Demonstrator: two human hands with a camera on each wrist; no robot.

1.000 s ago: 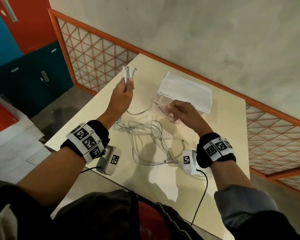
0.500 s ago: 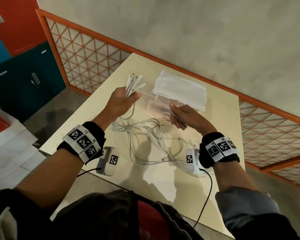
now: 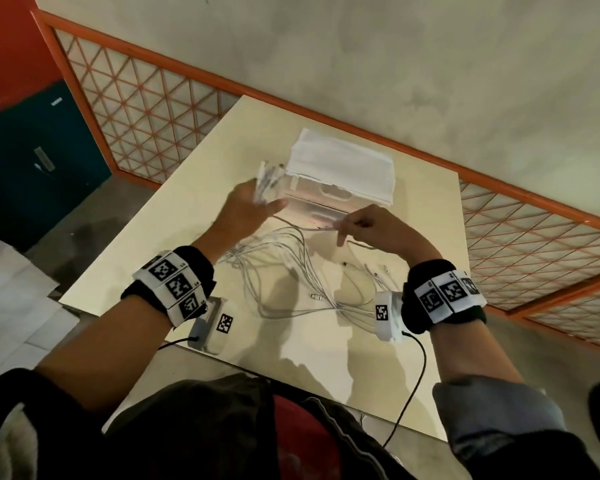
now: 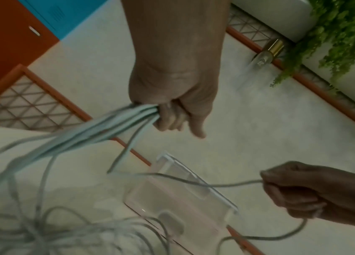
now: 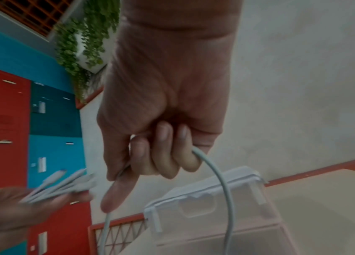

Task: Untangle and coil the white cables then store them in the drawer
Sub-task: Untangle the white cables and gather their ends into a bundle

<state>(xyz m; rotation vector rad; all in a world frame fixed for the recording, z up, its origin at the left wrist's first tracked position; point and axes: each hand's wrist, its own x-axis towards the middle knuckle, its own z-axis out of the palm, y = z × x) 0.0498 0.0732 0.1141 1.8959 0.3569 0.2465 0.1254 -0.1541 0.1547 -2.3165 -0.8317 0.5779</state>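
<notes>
Left hand (image 3: 246, 209) grips a bunch of white cables (image 4: 115, 124) by their plug ends; right hand (image 3: 371, 226) pinches one cable (image 5: 218, 174). The rest lie tangled (messy) on the bench (image 3: 194, 188) below them, drawer box (image 3: 340, 174) just beyond.

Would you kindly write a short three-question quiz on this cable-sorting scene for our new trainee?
1. True or false: the left hand grips a bundle of white cables.
2. What does the right hand hold? A) a single white cable B) the drawer handle C) nothing
3. Fill in: the clear drawer unit on the table has a folded white ____ on top.

Key: 1 true; 2 A; 3 cloth.
</notes>
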